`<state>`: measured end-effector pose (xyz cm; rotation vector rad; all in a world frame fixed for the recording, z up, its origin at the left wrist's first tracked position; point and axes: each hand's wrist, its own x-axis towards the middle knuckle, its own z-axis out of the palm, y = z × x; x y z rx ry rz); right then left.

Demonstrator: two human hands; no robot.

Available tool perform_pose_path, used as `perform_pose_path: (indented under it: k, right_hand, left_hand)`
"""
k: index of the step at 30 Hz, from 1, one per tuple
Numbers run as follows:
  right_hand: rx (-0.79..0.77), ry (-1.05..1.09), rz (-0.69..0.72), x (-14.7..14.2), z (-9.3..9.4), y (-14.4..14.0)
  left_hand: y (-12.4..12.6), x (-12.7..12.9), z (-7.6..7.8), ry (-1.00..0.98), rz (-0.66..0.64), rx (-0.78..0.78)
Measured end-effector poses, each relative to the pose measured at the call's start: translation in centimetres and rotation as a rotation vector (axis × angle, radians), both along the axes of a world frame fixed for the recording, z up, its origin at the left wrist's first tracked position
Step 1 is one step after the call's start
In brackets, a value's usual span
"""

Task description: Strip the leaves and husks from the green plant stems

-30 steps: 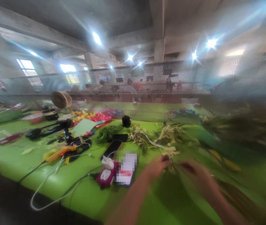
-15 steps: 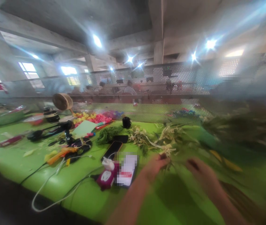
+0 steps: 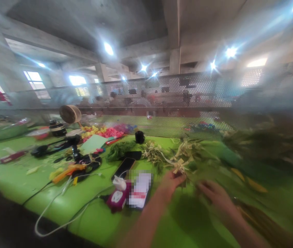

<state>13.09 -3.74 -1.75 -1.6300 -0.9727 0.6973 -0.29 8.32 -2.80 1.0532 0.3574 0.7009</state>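
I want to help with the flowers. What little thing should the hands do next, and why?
Probably bring the right hand over to the pale flower sprig that the left hand pinches. The right hand hovers just beside it with nothing clearly in it, and loose stems lie close behind on the green table.

- Sprig (image 3: 179, 167): pale yellow-green, small dried-looking leaves bunched at the top, held upright just above the green table, right of centre, near edge.
- Stem below runs down into blur; details unclear.
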Motion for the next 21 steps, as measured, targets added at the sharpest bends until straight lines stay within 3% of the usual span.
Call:
perform_pose_path:
  k: [10,21]
  right_hand:
    - [0.062,0.006,0.129,0.1,-1.2,0.4]
    - [0.041,0.008,0.001,0.0,-0.1,-0.1]
  left_hand:
    - [0.1,0.3,0.3,-0.008,0.078,0.128]
    - [-0.7,0.2,0.5,0.044,-0.102,0.154]
